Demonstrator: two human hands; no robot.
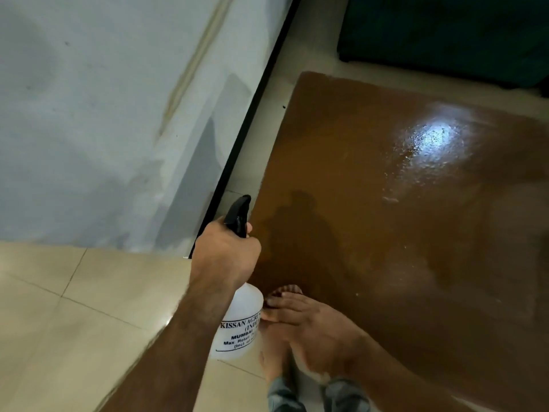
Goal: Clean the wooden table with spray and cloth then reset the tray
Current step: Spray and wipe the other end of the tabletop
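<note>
Fingers of the left hand (227, 254) wrap a spray bottle's (240, 322) neck at the wooden table's (401, 233) near-left edge; right hand (309, 325) flat, fingertips touching the bottle.

Spray bottle (242, 319): neck and trigger hidden inside left hand (227, 254) grip; label print cut off by right hand (309, 325) fingers. Counter (401, 218): cut by frame edge at 3 and 5 o'clock. Dark green object (445, 34) at 1 o'clock: cropped, unidentifiable. Right hand blurred.
</note>
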